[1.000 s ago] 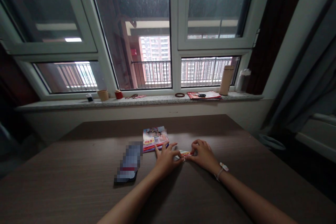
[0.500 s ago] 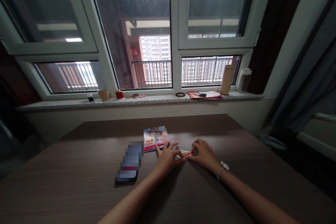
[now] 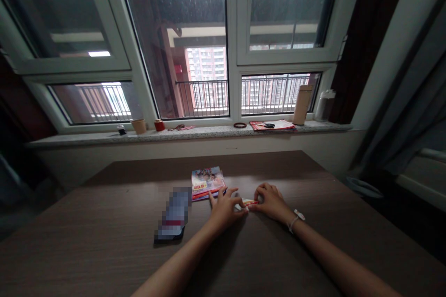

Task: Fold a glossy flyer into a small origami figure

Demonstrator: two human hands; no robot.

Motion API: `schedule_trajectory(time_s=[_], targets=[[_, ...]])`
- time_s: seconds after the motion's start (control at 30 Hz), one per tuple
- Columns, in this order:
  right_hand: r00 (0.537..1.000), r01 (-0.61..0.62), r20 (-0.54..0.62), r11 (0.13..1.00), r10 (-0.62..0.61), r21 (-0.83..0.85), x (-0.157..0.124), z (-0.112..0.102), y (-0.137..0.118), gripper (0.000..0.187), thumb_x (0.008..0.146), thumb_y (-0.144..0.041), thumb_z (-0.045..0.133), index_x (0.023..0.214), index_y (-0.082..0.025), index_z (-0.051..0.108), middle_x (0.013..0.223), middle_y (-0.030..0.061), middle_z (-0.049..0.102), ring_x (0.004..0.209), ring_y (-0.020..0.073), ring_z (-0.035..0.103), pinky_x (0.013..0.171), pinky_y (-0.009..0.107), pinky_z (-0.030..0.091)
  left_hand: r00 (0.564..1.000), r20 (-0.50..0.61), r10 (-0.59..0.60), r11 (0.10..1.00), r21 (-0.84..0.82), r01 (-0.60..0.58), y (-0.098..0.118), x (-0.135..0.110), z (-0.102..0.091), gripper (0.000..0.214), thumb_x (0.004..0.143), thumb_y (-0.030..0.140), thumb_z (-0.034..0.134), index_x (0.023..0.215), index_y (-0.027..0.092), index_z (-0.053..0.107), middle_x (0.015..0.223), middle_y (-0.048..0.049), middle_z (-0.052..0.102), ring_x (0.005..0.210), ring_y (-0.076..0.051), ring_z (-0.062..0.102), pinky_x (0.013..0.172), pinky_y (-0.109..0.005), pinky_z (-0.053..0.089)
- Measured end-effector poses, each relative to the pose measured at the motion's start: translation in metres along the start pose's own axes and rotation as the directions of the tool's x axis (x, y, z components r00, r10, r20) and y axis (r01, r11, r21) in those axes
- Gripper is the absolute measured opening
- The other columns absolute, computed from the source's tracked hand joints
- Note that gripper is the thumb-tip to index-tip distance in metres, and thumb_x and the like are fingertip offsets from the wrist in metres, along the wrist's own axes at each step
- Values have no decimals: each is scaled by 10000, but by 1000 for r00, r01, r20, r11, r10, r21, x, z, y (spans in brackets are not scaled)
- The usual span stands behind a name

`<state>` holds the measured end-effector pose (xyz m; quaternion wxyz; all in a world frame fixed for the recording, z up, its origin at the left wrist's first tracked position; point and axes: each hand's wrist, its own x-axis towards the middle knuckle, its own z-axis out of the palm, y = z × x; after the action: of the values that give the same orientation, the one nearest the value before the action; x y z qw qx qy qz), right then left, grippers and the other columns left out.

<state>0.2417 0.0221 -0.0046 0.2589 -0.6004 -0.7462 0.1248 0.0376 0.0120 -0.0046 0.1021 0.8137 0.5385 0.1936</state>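
Observation:
Between my hands, low on the table, is a small piece of folded paper [image 3: 249, 202], white with red and yellow print. My left hand [image 3: 226, 208] pinches its left end between thumb and forefinger, the other fingers spread. The right end is pinched by my right hand [image 3: 272, 202], whose wrist wears a pale bracelet. Part of the paper is hidden behind my fingers. Just beyond my left hand lies a stack of printed paper sheets [image 3: 208, 180]. A phone [image 3: 173, 216], its screen blurred out, rests left of my left hand.
The brown table [image 3: 104, 213] reaches towards the window. Along the stone sill [image 3: 212, 133] stand a paper cup [image 3: 139, 125], a red spool [image 3: 159, 125], a tan flask [image 3: 301, 106] and a clear jar [image 3: 324, 106]. Scissors [image 3: 269, 125] lie on printed papers there.
Both hands keep their pinch on the paper with only slight finger movement. The view has shifted a little.

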Motion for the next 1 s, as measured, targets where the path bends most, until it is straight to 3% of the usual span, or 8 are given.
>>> schedule_trajectory(time_s=[0.17, 0.4, 1.0], targets=[[997, -55, 51, 997, 52, 54, 7, -1, 6, 305, 618, -455, 781, 842, -276, 678, 1089, 19, 551, 1082, 232, 465, 955, 343, 317, 999, 33, -14, 1000, 5, 14, 1, 1, -2, 192, 755, 483, 696, 889, 346, 700, 1424, 44, 449, 1351, -382, 217, 962, -792, -55], [987, -133, 99, 987, 123, 94, 13, -6, 16, 323, 610, -402, 789, 906, -301, 708, 1203, 46, 498, 1202, 278, 381, 1009, 372, 286, 1000, 20, -3, 999, 39, 2, 1, -1, -3, 169, 756, 476, 697, 888, 370, 695, 1428, 60, 442, 1350, -393, 220, 953, -802, -17], [984, -152, 118, 979, 137, 133, 19, -11, 28, 330, 606, -264, 762, 931, -305, 722, 1224, 50, 497, 1217, 271, 387, 1029, 380, 283, 999, 32, -9, 1000, 21, 8, 1, -2, -2, 156, 786, 469, 666, 899, 367, 700, 1407, 48, 466, 1350, -386, 215, 961, -792, -29]])
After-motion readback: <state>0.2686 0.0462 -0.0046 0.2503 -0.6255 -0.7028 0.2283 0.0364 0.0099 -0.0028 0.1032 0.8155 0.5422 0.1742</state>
